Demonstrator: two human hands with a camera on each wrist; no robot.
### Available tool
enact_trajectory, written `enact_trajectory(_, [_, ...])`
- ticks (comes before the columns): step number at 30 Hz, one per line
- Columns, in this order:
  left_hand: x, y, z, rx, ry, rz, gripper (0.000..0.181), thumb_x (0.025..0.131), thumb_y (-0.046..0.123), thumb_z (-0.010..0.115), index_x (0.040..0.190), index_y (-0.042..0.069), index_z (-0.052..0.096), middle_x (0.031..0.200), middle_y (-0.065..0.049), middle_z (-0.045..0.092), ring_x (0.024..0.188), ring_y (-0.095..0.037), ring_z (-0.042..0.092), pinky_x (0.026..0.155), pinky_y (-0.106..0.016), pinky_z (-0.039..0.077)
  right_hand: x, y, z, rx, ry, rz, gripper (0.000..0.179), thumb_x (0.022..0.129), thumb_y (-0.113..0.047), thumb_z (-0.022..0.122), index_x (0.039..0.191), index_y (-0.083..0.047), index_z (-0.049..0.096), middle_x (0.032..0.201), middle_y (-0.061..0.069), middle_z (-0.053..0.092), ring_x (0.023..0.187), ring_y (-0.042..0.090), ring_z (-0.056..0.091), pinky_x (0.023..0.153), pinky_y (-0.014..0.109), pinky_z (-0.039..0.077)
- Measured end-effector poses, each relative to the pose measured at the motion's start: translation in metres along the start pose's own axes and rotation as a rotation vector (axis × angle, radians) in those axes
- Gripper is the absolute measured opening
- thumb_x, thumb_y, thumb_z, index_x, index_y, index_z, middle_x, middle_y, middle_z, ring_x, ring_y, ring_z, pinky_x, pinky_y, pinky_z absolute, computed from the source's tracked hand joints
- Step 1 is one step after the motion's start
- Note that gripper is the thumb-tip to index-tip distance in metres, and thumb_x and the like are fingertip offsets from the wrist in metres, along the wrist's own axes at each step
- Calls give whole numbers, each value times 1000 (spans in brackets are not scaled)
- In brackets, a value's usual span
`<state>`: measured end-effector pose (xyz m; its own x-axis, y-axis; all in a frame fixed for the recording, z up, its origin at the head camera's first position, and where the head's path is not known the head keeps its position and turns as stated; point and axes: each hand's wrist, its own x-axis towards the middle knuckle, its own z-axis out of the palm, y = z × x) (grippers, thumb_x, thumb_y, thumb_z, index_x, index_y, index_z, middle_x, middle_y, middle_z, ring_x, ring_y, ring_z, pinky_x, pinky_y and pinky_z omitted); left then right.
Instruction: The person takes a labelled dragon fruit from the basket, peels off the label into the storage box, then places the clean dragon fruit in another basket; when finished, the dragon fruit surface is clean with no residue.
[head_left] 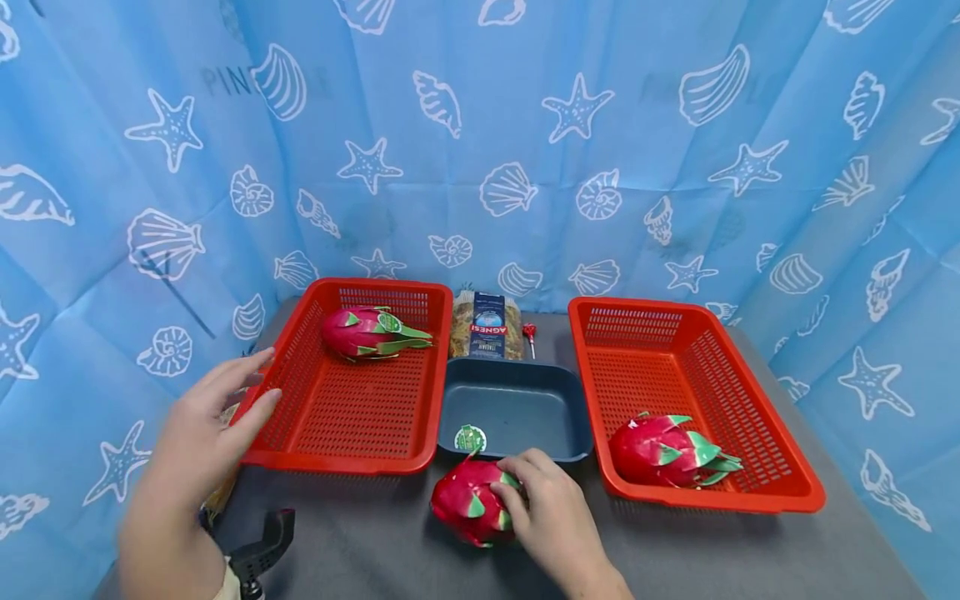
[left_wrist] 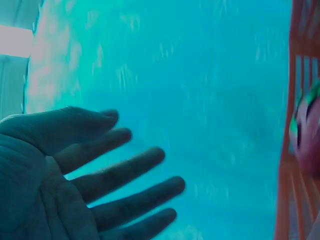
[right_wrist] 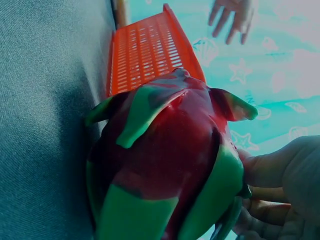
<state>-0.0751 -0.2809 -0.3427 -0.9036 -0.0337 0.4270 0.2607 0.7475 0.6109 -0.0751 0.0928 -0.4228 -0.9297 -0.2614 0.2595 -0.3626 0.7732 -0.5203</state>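
Right hand point(head_left: 553, 518) pinches the fruit point(head_left: 463, 500), which lies at that hand's nine o'clock; we cannot tell its long axis. Fruit sits at the tray's point(head_left: 528, 408) seven o'clock. Left hand point(head_left: 197, 417), fingers spread, is farther, at the fruit's ten.

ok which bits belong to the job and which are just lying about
Likely in the job:
dragon fruit in right hand
left fruit, left basket
right fruit, right basket
dark tray

Seemingly lying about:
Agnesi bag
red lollipop
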Motion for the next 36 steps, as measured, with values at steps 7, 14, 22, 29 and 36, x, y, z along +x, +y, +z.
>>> enact_trajectory(7, [-18, 39, 34, -96, -42, 212, 62, 85, 3, 81, 143, 15, 62, 134, -2, 64, 113, -19, 64, 92, -8, 44, -2, 2, 0, -22, 18, -18, 21, 85, -25, 85, 104, -20, 78, 91, -15, 60, 78, 1, 55, 70, 24, 55])
enact_trajectory(14, [-33, 58, 73, -224, -177, 278, 68, 86, 3, 81, 146, 22, 58, 135, 6, 61, 118, -14, 63, 92, -31, 56, -3, 4, 5, -3, 47, -27, 18, 85, -25, 86, 100, -20, 78, 91, -15, 55, 76, 5, 57, 67, 22, 53])
enact_trajectory(22, [-44, 69, 114, -211, -443, 220, 65, 91, 20, 80, 150, 27, 53, 142, 7, 56, 125, -14, 58, 91, -32, 57, -5, 6, 7, 20, 53, -23, 20, 85, -26, 86, 102, -19, 78, 91, -15, 53, 75, 1, 53, 66, 20, 52])
enact_trajectory(29, [-48, 73, 144, -109, -675, 183, 66, 95, 36, 75, 154, 26, 48, 150, 1, 51, 132, -20, 52, 94, -36, 56, -6, 7, 5, 19, 40, -9, 21, 86, -25, 85, 105, -18, 78, 91, -14, 52, 74, 1, 52, 66, 20, 52])
enact_trajectory(36, [-51, 70, 168, 58, -665, 299, 73, 93, 37, 77, 157, 21, 45, 157, -1, 44, 139, -22, 44, 103, -45, 50, -6, 11, 4, 93, 24, 35, 21, 89, -22, 81, 110, -18, 78, 94, -15, 54, 76, 0, 51, 67, 20, 52])
